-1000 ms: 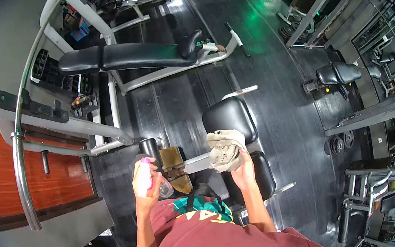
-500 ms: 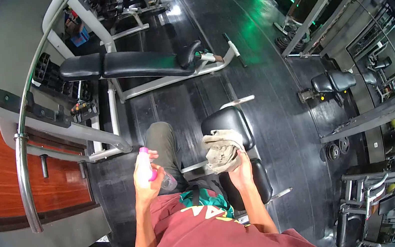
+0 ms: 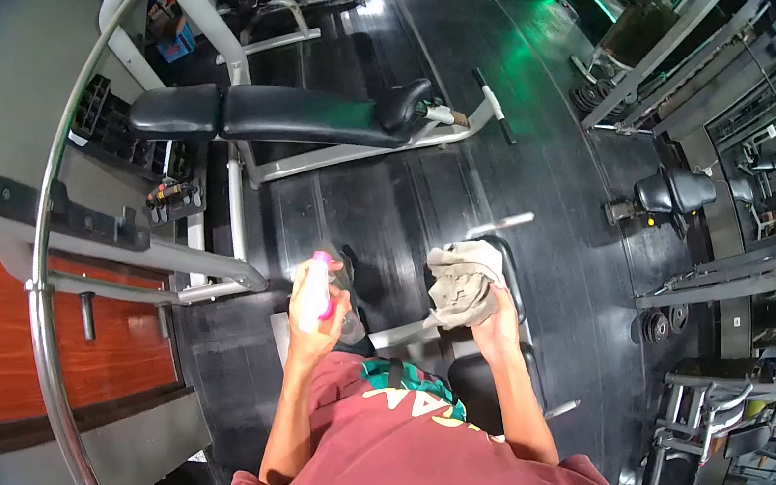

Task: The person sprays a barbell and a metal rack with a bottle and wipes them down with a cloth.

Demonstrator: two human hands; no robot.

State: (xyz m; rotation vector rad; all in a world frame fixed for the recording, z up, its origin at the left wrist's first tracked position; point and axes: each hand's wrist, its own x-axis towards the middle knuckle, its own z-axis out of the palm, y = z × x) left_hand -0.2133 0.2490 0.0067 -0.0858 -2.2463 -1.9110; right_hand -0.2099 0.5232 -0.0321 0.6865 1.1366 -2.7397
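My left hand (image 3: 305,326) is wrapped round a spray bottle (image 3: 318,290) with a white and pink head. Its clear lower part shows below my fingers. In my right hand (image 3: 497,328) is a crumpled grey cloth (image 3: 461,284), gripped at its lower right edge and hanging loosely. Cloth and bottle are held apart, in front of my body. Under the cloth and right forearm is a seat with black pads (image 3: 487,382), partly covered by them.
Ahead is a bench with a long black pad (image 3: 306,115) on a grey frame. A chrome barbell (image 3: 47,340) lies on the rack at left. Weight plates (image 3: 656,326) and a small black seat (image 3: 673,190) stand to the right, on dark rubber flooring (image 3: 573,286).
My view has shifted, so the bench and seat sit further right in it. Both hands have risen slightly, still holding the bottle and cloth. My bent leg shows less than before.
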